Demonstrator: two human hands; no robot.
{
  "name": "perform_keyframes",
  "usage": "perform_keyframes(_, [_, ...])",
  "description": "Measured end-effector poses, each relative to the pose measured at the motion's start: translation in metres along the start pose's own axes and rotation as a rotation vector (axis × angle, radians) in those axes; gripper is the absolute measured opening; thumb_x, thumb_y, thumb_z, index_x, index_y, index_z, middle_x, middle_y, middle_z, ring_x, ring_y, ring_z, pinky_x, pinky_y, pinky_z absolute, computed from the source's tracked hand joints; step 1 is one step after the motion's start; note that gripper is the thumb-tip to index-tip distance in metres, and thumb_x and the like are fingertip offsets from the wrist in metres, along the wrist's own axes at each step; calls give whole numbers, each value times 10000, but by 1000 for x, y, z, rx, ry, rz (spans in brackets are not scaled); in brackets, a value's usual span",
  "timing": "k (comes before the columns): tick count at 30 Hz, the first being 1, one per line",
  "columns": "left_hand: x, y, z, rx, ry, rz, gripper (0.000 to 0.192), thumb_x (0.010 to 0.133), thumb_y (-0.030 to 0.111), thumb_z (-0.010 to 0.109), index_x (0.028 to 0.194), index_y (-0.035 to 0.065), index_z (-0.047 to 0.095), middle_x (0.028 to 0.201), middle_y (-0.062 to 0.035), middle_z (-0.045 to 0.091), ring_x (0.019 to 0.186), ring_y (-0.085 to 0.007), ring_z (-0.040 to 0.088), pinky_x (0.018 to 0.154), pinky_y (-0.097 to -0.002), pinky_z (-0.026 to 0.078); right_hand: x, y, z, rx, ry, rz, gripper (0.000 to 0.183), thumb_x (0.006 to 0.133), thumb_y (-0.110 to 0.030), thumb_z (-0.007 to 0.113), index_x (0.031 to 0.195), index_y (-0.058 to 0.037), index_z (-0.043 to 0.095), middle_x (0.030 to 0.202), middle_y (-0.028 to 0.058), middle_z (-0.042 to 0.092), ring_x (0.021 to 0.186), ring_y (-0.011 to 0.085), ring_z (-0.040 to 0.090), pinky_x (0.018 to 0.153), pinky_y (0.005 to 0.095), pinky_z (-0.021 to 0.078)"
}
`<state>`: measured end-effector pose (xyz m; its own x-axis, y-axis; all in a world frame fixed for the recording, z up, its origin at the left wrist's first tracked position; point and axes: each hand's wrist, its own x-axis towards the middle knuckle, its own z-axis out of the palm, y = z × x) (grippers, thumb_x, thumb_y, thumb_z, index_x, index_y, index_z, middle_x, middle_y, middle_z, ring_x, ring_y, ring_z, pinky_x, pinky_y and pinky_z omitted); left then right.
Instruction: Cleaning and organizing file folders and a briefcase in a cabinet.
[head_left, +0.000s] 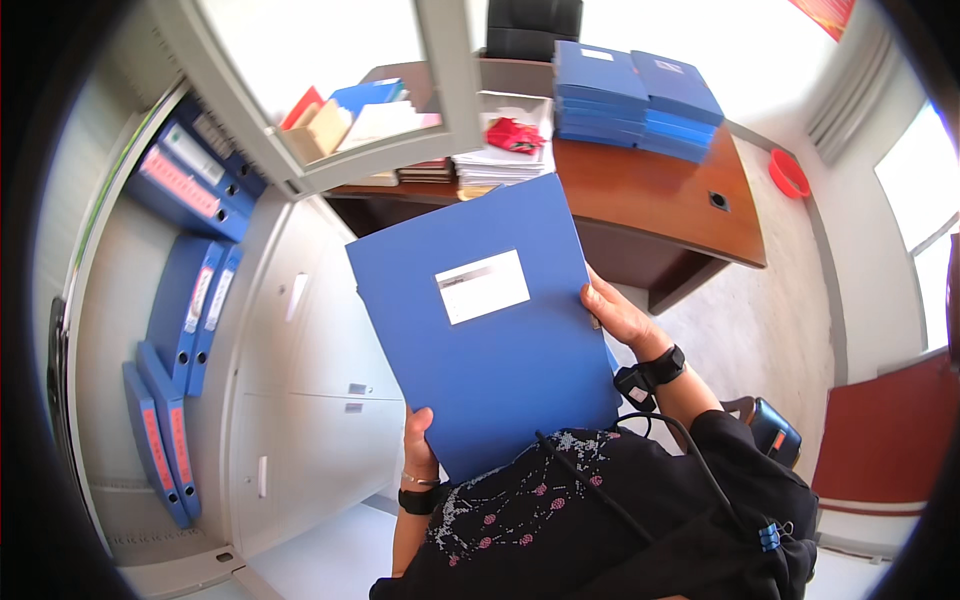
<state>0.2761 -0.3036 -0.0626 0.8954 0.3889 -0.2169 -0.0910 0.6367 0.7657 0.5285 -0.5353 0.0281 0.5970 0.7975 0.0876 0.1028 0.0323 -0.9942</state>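
A blue document file box (495, 360) with a white label (482, 287) is held tilted in front of my body, its broad cover facing up. My left hand (420, 439) grips its lower left edge, thumb on top and fingers hidden underneath. On the opposite side, my right hand (619, 307) holds the right edge, with the thumb resting over the rim. More blue edges show under the cover at the right and upper left, so there may be more than one box. The lower edge lies close against my black top.
An open grey cabinet (259, 300) at left holds several blue binders (184, 307). Its glazed door (375, 161) stands swung out before a wooden desk (637, 195). There, blue file boxes (600, 90) and papers (499, 169) are stacked. A red basin (787, 174) sits on the floor.
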Motion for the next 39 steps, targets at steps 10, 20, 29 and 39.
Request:
perform_keyframes(10, [93, -86, 182, 108, -338, -140, 837, 816, 203, 516, 1510, 150, 51, 1490, -112, 258, 1294, -230, 380, 1023, -340, 387, -147, 53, -144, 303, 354, 159, 877, 864, -384, 588, 1494, -47, 79, 1509, 135, 193, 1391, 234, 168, 1121, 355, 168])
perform_keyframes(20, [203, -152, 235, 124, -416, -452, 802, 876, 232, 518, 1509, 138, 35, 1485, -99, 274, 1276, -211, 403, 1002, -326, 406, -158, 114, -208, 570, 697, 298, 695, 896, -258, 552, 1470, -63, 211, 1389, 116, 390, 1223, 188, 437, 975, 298, 409])
perform_keyframes(29, [352, -162, 229, -27, -391, -501, 570, 897, 241, 505, 1415, 133, 296, 1247, -75, 482, 1085, -177, 540, 881, -303, 497, -17, 152, -298, 505, 602, 290, 781, 874, -248, 590, 1502, -127, 142, 1479, 105, 287, 1326, 205, 319, 1073, 339, 298])
perform_keyframes(39, [449, -158, 221, 49, -149, -664, 413, 883, 369, 531, 1073, 8, 597, 936, -82, 651, 797, -174, 644, 723, -289, 543, 90, 176, -355, 510, 491, 398, 801, 870, -251, 569, 1511, -179, 92, 1478, 123, 282, 1308, 222, 347, 1053, 344, 329])
